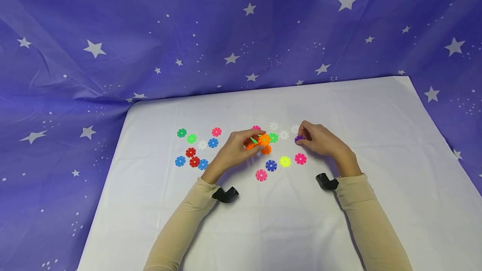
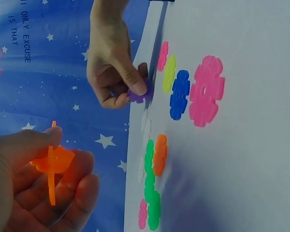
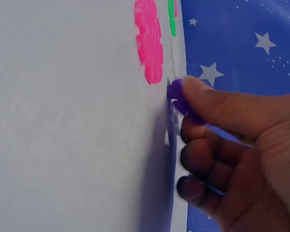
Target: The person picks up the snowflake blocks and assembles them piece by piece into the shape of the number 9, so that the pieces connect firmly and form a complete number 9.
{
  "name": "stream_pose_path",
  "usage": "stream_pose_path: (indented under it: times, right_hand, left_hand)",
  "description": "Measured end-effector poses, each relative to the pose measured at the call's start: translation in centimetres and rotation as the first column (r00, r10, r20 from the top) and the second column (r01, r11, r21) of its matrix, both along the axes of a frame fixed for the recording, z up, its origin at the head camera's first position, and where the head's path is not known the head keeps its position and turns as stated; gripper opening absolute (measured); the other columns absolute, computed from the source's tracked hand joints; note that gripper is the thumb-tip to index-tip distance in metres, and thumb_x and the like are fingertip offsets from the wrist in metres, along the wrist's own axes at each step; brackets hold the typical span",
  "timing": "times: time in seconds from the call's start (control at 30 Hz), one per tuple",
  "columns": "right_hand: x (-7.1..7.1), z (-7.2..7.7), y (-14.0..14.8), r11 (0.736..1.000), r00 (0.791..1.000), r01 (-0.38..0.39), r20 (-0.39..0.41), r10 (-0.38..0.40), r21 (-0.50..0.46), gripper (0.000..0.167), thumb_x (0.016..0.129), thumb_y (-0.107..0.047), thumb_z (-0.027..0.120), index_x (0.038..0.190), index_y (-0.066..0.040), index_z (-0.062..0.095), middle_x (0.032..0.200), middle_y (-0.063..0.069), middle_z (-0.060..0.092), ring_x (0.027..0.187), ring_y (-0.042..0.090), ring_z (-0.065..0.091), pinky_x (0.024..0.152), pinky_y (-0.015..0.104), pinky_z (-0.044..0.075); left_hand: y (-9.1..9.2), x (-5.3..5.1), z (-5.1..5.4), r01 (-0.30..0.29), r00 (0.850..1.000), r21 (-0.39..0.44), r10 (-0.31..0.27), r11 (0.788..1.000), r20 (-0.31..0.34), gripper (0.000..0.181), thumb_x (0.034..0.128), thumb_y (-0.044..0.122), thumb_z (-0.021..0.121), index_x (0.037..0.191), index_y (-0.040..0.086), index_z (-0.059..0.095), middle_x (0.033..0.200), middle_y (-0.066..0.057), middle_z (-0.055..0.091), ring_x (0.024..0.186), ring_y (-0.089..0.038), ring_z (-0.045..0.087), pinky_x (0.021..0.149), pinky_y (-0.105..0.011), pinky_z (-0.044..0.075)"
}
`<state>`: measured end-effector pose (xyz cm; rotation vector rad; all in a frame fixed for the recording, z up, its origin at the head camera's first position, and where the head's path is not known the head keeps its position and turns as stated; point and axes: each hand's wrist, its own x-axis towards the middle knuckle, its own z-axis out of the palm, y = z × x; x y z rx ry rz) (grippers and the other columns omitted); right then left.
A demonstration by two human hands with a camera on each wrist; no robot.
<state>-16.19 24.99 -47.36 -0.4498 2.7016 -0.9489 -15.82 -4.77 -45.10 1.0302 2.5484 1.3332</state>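
My left hand [image 1: 238, 145] grips two orange notched discs [image 2: 52, 166] slotted crosswise into each other, held above the table between thumb and fingers. Between the thumb and fingers of my right hand [image 1: 321, 139] is a purple notched disc [image 3: 176, 91], pinched by its edge close to the tabletop. White discs [image 1: 284, 135] lie just left of that hand, one partly hidden behind it. Under and beside the left hand are green [image 1: 273, 138] and orange discs [image 1: 266, 149]. The hand itself covers part of the discs below it.
A white cloth covers the table [image 1: 278, 229]. Nearer to me lie pink [image 1: 261, 175], dark blue [image 1: 271, 165], yellow [image 1: 285, 161] and magenta discs [image 1: 300, 159]. Several blue, red, green and white discs [image 1: 202, 145] spread at left. A starry purple curtain [image 1: 211, 32] hangs behind.
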Motion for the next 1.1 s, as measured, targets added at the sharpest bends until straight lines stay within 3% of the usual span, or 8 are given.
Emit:
stream_pose_path:
  times: [0.23, 0.5, 0.87, 1.1]
  right_hand:
    - [0.2, 1.0, -1.3, 0.985, 0.996, -0.029, -0.087, 0.015, -0.167, 0.020, 0.088, -0.004, 0.072, 0.103, -0.006, 0.058, 0.084, 0.005, 0.059, 0.074, 0.018, 0.051, 0.067, 0.023, 0.044]
    - [1.1, 2.6, -4.0, 0.908, 0.982, -0.150, -0.163, 0.092, -0.392, 0.027, 0.082, 0.006, 0.073, 0.106, -0.004, 0.064, 0.093, 0.006, 0.066, 0.074, 0.016, 0.056, 0.079, 0.016, 0.051]
    - [1.5, 2.7, -5.2, 0.888, 0.974, -0.191, -0.190, 0.120, -0.418, 0.026, 0.081, 0.005, 0.075, 0.103, -0.007, 0.066, 0.091, 0.002, 0.068, 0.073, 0.013, 0.058, 0.080, 0.021, 0.054]
    - [1.4, 2.3, -4.8, 0.843, 0.977, -0.211, -0.141, 0.161, -0.496, 0.024, 0.085, -0.002, 0.073, 0.108, -0.005, 0.067, 0.100, 0.008, 0.070, 0.080, 0.024, 0.065, 0.083, 0.020, 0.054]
  left_hand:
    - [0.2, 0.2, 0.3, -0.006, 1.000, -0.030, 0.006, 1.000, -0.024, 0.041, 0.0861, 0.009, 0.074, 0.125, 0.001, 0.065, 0.104, -0.009, 0.072, 0.082, -0.015, 0.063, 0.074, -0.022, 0.053]
    - [0.5, 0.5, 0.2, -0.060, 0.998, -0.033, 0.059, 0.998, -0.019, 0.039, 0.0855, 0.009, 0.075, 0.123, 0.003, 0.066, 0.102, -0.008, 0.072, 0.076, -0.014, 0.060, 0.072, -0.021, 0.053]
    - [0.7, 0.8, 0.5, -0.082, 0.997, -0.021, 0.082, 0.996, -0.005, 0.038, 0.0845, 0.010, 0.076, 0.121, 0.003, 0.068, 0.098, -0.008, 0.072, 0.072, -0.015, 0.057, 0.068, -0.022, 0.052]
    - [0.4, 0.6, 0.5, -0.091, 0.996, -0.014, 0.091, 0.996, 0.003, 0.038, 0.0838, 0.011, 0.077, 0.120, 0.004, 0.069, 0.096, -0.008, 0.073, 0.071, -0.014, 0.059, 0.068, -0.022, 0.052]
